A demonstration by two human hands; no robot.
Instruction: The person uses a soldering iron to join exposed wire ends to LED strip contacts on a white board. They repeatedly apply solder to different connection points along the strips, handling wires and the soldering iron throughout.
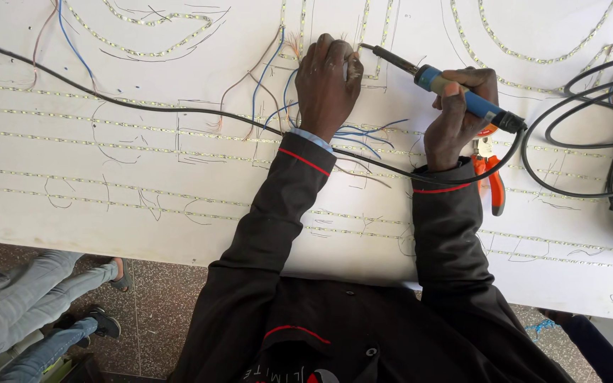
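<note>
1. While the white board [143, 220] fills most of the frame, soldering is judged to be the step in hand.
2. A blue-handled soldering iron [455, 92] is gripped in the closed right hand [459, 113], right of centre, its tip laid toward the upper middle.
3. Thin wires [360, 133] are pressed down under the curled left hand [328, 81], just beside the tip, on an LED strip [108, 113].
4. Steady tip contact at the joint is judged to be called for next.
5. Orange pliers [492, 181] lie beside the right wrist.

A blue-handled soldering iron [440, 84] slants over the white board [179, 213], tip at a strip.
</note>
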